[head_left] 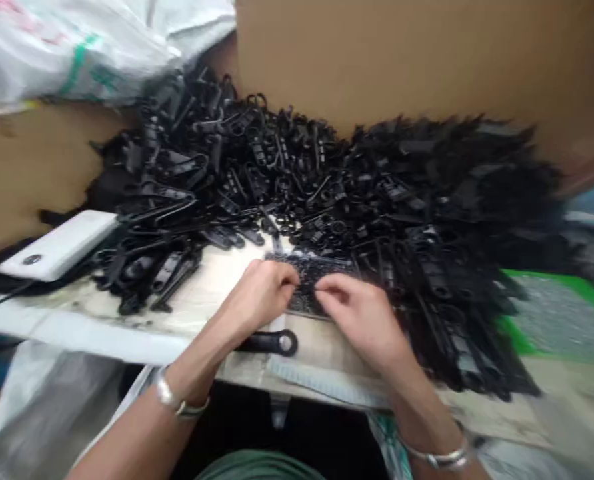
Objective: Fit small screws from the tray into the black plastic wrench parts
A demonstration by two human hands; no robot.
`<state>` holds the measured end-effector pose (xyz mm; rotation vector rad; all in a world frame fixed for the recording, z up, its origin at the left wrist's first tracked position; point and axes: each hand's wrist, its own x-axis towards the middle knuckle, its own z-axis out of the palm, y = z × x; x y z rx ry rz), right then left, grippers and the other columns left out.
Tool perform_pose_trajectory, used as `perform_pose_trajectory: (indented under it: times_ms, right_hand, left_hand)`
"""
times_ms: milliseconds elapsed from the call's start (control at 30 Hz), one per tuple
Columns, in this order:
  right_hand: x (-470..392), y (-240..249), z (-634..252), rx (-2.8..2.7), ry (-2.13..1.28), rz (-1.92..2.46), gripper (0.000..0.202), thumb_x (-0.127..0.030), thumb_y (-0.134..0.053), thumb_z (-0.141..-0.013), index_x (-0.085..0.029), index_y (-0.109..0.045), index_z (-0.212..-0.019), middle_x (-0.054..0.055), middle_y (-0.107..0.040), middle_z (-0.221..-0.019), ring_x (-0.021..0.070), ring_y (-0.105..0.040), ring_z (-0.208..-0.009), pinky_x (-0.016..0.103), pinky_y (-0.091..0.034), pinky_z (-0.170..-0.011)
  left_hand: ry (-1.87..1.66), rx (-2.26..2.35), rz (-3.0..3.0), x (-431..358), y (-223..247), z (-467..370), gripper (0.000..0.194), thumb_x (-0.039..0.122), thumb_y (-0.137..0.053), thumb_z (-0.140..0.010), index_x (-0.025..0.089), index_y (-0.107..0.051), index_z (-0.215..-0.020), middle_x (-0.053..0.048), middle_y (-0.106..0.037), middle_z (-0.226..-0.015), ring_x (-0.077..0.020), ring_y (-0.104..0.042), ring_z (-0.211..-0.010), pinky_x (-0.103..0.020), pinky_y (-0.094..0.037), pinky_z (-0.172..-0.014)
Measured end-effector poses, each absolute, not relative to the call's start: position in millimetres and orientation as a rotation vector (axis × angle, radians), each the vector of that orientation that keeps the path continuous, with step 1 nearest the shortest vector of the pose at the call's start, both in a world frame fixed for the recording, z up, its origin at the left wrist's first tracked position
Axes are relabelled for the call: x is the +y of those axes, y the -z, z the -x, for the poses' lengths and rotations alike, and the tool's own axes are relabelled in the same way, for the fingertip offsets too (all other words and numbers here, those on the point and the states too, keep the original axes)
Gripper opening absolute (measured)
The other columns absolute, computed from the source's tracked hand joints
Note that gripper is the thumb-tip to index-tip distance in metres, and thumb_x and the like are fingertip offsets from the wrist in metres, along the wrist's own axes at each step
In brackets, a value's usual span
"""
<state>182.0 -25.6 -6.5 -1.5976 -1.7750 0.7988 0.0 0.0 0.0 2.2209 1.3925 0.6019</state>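
My left hand [264, 290] is closed, its thumb and fingers pinched together at the left side of a patch of small dark bits [307, 280]. Opposite it, my right hand [359, 310] also pinches, at the patch's right side. Whatever either hand holds is too small or blurred to make out. Under my left wrist lies a black plastic arm-like part [277, 342] with a round end and a pale disc in it. A large heap of similar black plastic parts [277, 147] rises just behind both hands.
A white power bank-like box [59, 245] with a cable lies at the left. At the right stands a green tray [521, 343] holding many small silvery pieces. Cardboard [427, 60] walls in the heap at the back, and a white sack [127, 47] hangs over the left.
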Motion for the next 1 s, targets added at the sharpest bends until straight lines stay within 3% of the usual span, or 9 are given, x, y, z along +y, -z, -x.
perform_pose_trajectory:
  times_ms: [233,467,733,1000]
  right_hand:
    - [-30,11,-187,-1.537,-0.892,1.603,0.013,-0.030,-0.067,-0.075,-0.020,-0.070,-0.083,0.001,-0.069,-0.074,0.0134,-0.060,-0.063,0.022,-0.046,-0.056]
    - [-62,0,-198,-1.428,-0.862,1.586,0.014,-0.032,-0.072,-0.075,-0.022,-0.071,-0.085,-0.001,-0.065,-0.063,0.0088,-0.055,-0.053,0.014,-0.044,-0.045]
    - [-87,13,-210,-1.460,-0.891,1.597,0.013,-0.033,-0.070,-0.077,-0.023,-0.071,-0.086,-0.002,-0.062,-0.062,0.0090,-0.054,-0.052,0.014,-0.046,-0.046]
    - [-98,15,-206,-1.460,-0.857,1.638,0.019,-0.038,-0.070,-0.071,-0.023,-0.073,-0.081,0.000,-0.068,-0.061,0.0119,-0.061,-0.049,0.014,-0.050,-0.045]
  left_hand:
    - [-0.558,1.497,-2.289,2,7,9,0.026,0.005,-0.049,-0.079,0.017,-0.072,-0.080,-0.006,-0.069,-0.080,-0.0187,-0.061,-0.077,-0.028,-0.042,-0.071]
    - [-0.522,1.162,-2.536,-33,-12,3,0.021,0.008,-0.049,-0.088,0.016,-0.067,-0.081,-0.004,-0.062,-0.078,-0.0171,-0.052,-0.078,-0.030,-0.039,-0.072]
    - [-0.254,0.992,-2.757,-86,19,-11,0.019,0.013,-0.056,-0.088,0.016,-0.054,-0.069,-0.002,-0.053,-0.072,-0.0179,-0.042,-0.078,-0.041,-0.029,-0.080]
    - [-0.243,1.032,-2.846,-97,18,-19,0.016,0.005,-0.048,-0.088,0.014,-0.056,-0.078,-0.004,-0.052,-0.078,-0.0199,-0.043,-0.081,-0.041,-0.033,-0.080]
